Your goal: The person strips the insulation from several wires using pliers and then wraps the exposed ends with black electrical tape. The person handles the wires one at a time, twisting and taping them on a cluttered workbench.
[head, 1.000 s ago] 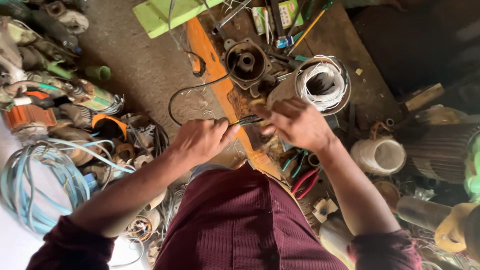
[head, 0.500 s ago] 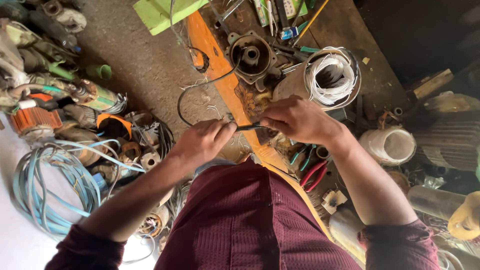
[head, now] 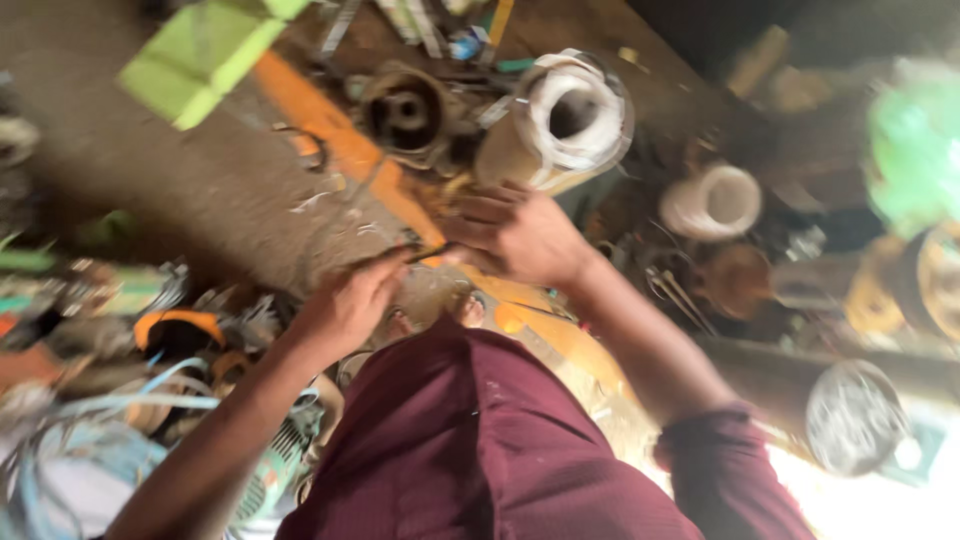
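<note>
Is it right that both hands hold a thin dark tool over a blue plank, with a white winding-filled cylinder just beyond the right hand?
Not quite: the plank is orange, not blue, as the head view shows. The left hand and right hand do meet on a thin dark tool, and the white winding-filled cylinder lies just beyond the right hand.

We note heavy motion blur across the whole view; nothing is sharp. Light is dim and warm, deepest shadow at top right. Glare blows out the bottom right corner; pale washout at bottom left.
</note>
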{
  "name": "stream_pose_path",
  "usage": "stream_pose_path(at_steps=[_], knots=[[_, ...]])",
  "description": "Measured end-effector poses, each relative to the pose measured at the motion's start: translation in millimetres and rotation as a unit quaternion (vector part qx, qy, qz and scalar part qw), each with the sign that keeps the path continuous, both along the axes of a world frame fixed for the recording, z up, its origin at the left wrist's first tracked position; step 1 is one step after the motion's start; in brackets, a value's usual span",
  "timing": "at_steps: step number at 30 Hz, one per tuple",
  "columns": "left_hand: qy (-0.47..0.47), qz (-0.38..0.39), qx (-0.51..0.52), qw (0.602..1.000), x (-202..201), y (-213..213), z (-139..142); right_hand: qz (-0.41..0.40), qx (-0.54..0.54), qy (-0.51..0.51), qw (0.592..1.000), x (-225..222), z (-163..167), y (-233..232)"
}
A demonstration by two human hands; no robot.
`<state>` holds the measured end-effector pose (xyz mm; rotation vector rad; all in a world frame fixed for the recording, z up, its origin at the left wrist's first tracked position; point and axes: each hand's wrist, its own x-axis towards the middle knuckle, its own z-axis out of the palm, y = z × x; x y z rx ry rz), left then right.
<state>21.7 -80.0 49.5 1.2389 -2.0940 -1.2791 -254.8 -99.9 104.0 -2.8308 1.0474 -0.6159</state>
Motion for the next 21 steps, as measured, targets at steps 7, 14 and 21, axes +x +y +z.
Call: stream_pose_path(at_steps=[7,14,21], knots=[[-0.093,-0.019,-0.123,0.988,-10,0,-15,-0.125,-0.067,-0.033,0.989,23,-25,10],[-0.042,0.003,-0.026,0.999,4,-8,-17,-0.335,-0.062,-0.118,0.933,-42,-62,73],[0.146,0.005,-0.285,0.947,13,16,-9,-0.581,0.088,0.107,0.802,-71,-110,90]])
